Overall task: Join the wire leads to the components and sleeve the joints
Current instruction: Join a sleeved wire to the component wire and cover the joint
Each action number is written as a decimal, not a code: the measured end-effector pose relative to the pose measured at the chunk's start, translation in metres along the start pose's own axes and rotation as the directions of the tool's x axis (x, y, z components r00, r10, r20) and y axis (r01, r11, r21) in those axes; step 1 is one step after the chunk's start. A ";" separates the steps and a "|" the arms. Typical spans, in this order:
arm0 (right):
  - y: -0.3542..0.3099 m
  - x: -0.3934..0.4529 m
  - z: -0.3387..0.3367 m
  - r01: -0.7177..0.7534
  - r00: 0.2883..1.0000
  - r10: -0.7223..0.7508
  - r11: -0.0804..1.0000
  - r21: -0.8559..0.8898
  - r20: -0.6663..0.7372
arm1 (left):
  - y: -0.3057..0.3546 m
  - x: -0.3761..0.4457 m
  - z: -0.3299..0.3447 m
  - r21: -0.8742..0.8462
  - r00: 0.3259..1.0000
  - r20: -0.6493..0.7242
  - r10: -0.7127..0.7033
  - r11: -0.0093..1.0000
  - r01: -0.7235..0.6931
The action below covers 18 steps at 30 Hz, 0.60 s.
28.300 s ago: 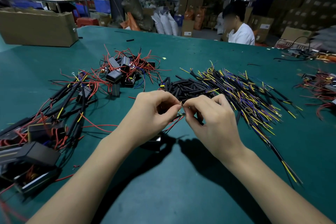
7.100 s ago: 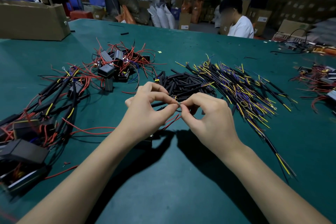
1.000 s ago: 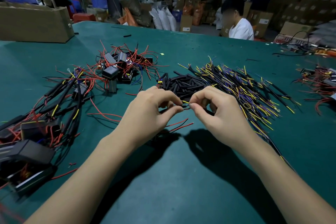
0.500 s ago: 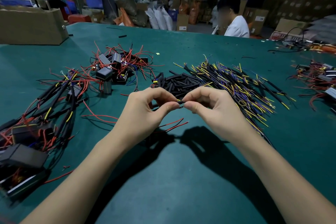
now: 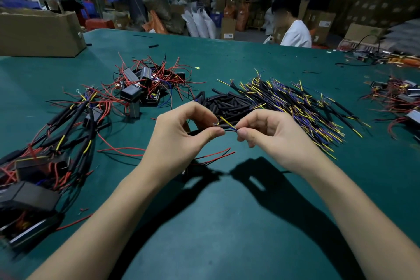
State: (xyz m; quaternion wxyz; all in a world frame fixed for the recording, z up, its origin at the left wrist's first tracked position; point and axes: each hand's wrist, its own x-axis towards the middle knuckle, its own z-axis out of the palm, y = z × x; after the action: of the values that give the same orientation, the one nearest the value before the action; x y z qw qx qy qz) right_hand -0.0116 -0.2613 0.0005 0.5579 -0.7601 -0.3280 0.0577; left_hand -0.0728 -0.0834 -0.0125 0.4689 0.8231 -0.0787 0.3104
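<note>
Since half a second ago my hands have drawn slightly apart, baring a short yellow-and-blue lead [image 5: 228,123] between them above the green table [image 5: 227,223]. From the head view, my left hand [image 5: 181,136] pinches the black sleeved end of that lead between thumb and forefinger, while my right hand [image 5: 270,136] pinches its other tip, the remaining fingers curled. Loose red wires [image 5: 213,154] hang below my left hand, with the black sleeve pile [image 5: 225,103] and the lead pile [image 5: 295,107] just beyond, and the black components [image 5: 141,91] farther left.

two hands [image 5: 181,136], one cardboard box [image 5: 41,32]
</note>
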 end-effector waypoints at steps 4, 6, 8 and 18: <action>0.001 0.000 0.000 0.028 1.000 -0.028 0.999 -0.027 -0.009 | 0.003 -0.002 0.002 0.024 0.996 0.022 0.081 0.996 -0.082; 0.001 -0.001 0.001 0.028 1.000 -0.028 0.999 -0.025 -0.005 | 0.003 -0.002 0.003 0.080 0.987 0.040 0.156 0.984 -0.159; 0.000 -0.001 0.001 0.028 1.000 -0.028 0.999 -0.021 0.004 | 0.003 -0.003 0.005 0.112 0.983 0.026 0.182 0.977 -0.184; 0.004 -0.002 -0.024 -0.152 0.982 0.174 0.960 -0.233 0.076 | 0.004 -0.006 0.012 0.132 0.989 -0.003 0.149 0.980 -0.148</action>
State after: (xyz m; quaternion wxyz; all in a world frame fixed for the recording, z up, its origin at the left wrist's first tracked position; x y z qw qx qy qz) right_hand -0.0008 -0.2823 0.0054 0.4446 -0.8396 -0.2949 0.1021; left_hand -0.0739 -0.0966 -0.0179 0.3897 0.8421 -0.1164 0.3542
